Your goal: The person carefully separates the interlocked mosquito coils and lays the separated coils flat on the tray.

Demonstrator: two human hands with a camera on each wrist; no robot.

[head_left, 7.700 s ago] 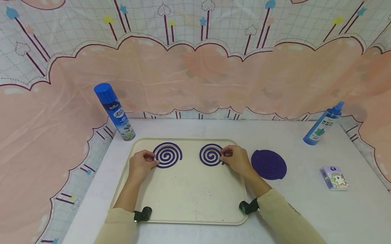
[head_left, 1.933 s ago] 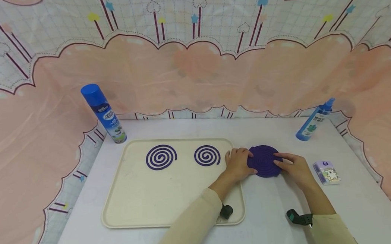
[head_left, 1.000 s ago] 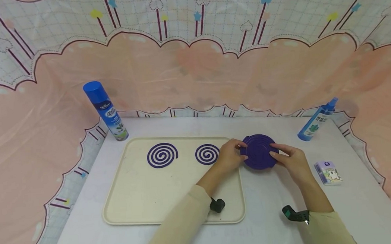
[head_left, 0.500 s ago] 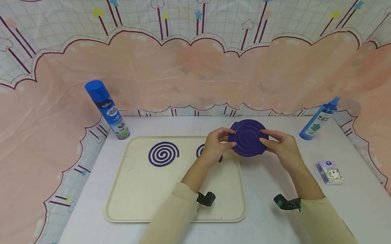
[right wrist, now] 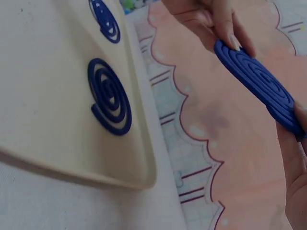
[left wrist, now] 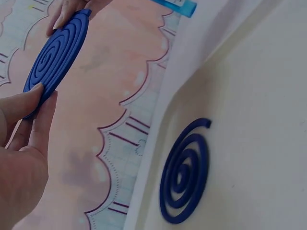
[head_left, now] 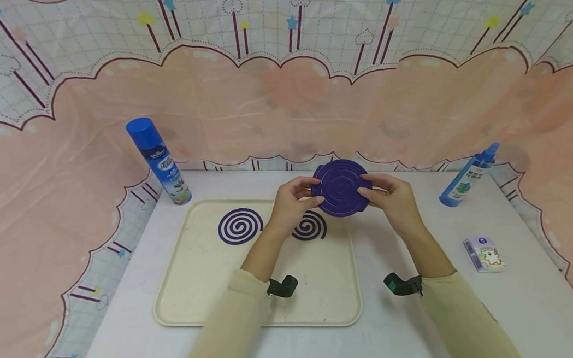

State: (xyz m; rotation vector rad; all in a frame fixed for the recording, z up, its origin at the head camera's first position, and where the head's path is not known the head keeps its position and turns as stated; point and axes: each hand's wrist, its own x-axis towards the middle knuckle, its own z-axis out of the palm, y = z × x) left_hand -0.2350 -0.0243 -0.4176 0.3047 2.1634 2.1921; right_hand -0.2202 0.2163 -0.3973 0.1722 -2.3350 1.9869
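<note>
- Well, nearest are two tan sleeves (head_left: pixel 231 322), one on each arm, reaching over a white table (head_left: pixel 546 316).
- Each wrist wears a small black camera (head_left: pixel 284 287).
- The left hand (head_left: pixel 288 203) pinches one side of a round purple disc (head_left: pixel 342 189), thumb on the front and fingers behind.
- The right hand (head_left: pixel 398 200) pinches the other side the same way, so both hands are grasping it.
- That disc has rings like a snail shell. It is up in the air, by the far right corner of a cream tray (head_left: pixel 214 290).
- The tray sits flat under the left arm, with a low rim and tiny dark specks.
- Off to the right, a little purple and white box (head_left: pixel 485 254) lies on the table.
- Two thin purple spirals (head_left: pixel 240 226) lie side by side, apart, on the tray's far half. The right one is partly hidden.
- Farther back on the right is a blue spray bottle (head_left: pixel 465 180).
- At the back left, a tall blue can (head_left: pixel 159 162) stands near the tray's corner.
- Behind everything hangs a peach and white cloth (head_left: pixel 272 106) with stars on sticks.
</note>
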